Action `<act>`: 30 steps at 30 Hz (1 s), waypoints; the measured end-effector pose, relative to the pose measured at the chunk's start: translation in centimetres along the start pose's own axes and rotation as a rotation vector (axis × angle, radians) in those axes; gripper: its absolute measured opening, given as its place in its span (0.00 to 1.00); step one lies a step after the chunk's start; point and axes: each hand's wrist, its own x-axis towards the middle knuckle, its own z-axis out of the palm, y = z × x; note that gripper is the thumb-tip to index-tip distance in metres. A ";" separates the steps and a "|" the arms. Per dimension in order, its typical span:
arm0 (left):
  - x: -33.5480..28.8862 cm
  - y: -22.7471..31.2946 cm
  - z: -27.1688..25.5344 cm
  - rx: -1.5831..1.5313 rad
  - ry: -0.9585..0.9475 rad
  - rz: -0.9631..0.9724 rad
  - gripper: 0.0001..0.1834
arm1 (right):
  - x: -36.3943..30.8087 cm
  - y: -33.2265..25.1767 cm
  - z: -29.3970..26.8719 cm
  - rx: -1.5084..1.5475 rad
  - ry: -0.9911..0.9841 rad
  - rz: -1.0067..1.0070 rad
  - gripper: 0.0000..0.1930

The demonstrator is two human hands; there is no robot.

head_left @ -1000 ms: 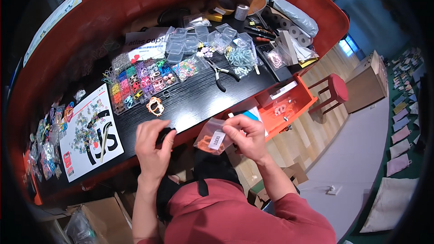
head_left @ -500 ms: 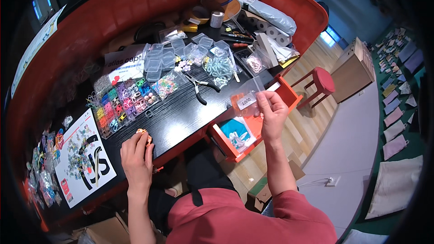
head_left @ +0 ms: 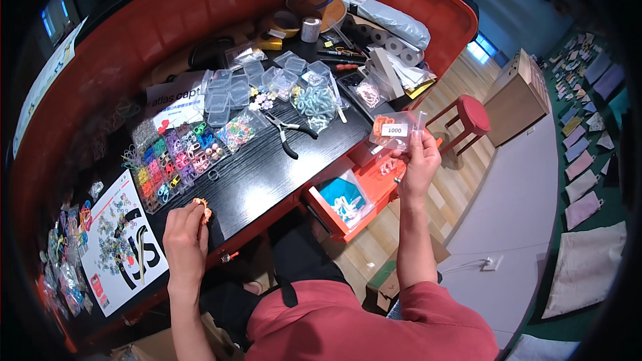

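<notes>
Small orange pieces, perhaps clasps, are pinched in my left hand at the desk's near edge. My right hand grips a clear plastic zip bag by its edge, above the open drawer. More orange pieces and a white printed label show in the bag. Between my hands, on the black desk, lie pliers with dark handles. Beside them, a clear compartment box holds many coloured clasps and beads. A white sheet with scattered small rings and tweezers lies left of my left hand.
An open orange drawer juts out below the desk's right end, with white pieces in a blue-lined tray. Small clear boxes and bags crowd the desk's back. A red stool and a cardboard box stand on the floor.
My right hand has moved slightly right and up, and the bag has turned so its label sits level. Pink pieces in the drawer now show. My left hand still pinches the orange pieces.
</notes>
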 end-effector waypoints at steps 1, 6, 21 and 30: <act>0.1 0.2 -0.1 0.001 0.000 0.002 0.16 | 0.5 0.0 -0.1 -0.001 0.012 -0.017 0.10; -0.5 0.7 0.8 -0.059 0.088 -0.104 0.14 | 3.5 -0.1 0.0 0.017 0.067 -0.125 0.10; 0.3 0.5 0.8 -0.319 0.035 -0.391 0.11 | 5.7 0.0 4.4 0.238 -0.063 0.025 0.10; -1.2 -1.0 3.3 -0.499 0.243 -0.330 0.09 | -4.5 2.3 12.7 0.344 -0.699 0.509 0.12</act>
